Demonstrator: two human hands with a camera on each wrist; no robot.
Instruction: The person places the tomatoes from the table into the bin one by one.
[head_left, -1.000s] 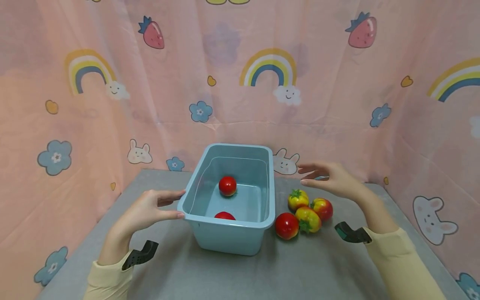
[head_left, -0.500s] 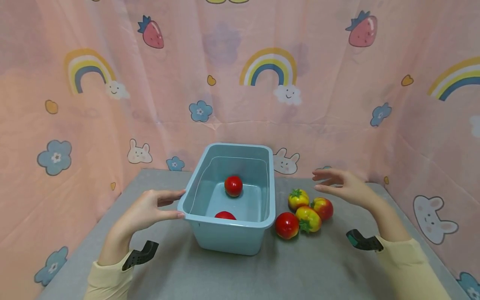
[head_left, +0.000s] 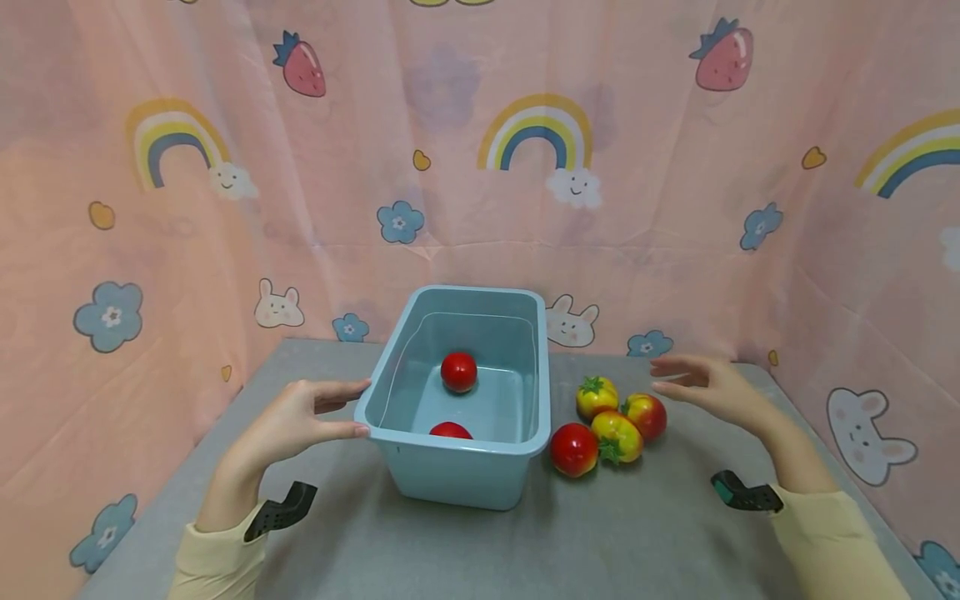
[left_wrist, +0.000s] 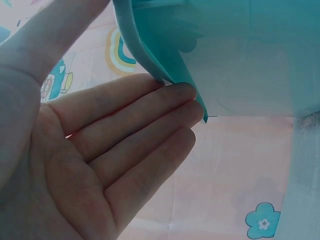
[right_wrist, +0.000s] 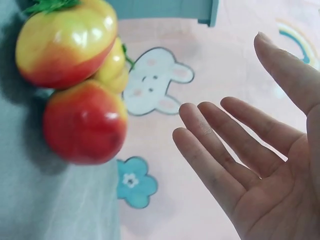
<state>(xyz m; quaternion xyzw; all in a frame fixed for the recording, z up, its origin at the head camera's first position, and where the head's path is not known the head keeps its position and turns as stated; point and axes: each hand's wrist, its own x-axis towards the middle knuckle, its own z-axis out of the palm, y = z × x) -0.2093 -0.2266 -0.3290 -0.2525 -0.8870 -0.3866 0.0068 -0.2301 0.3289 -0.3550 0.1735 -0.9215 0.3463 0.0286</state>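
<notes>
A light-blue plastic bin (head_left: 457, 477) stands mid-table. Inside it lie a red tomato (head_left: 459, 372) and, partly hidden by the front rim, a second red tomato (head_left: 451, 431). My left hand (head_left: 300, 421) touches the rim at its front left corner, thumb at the front and fingers along the side; the left wrist view shows these fingers (left_wrist: 150, 150) straight. Empty, my right hand (head_left: 716, 387) hovers right of the loose tomatoes, its fingers extended and spread in the right wrist view. Nearest to it is a red-yellow tomato (head_left: 647, 417).
Beside the bin's right wall cluster a red tomato (head_left: 574, 450), a yellow tomato with green leaves (head_left: 617, 438) and another yellow one (head_left: 596, 397). The grey table (head_left: 600, 542) ends at a pink patterned curtain (head_left: 480, 208) at the back and sides.
My right hand has moved right and down, away from the bin. The farther red tomato in the bin has rolled slightly right, then partway back. The left hand stays put.
</notes>
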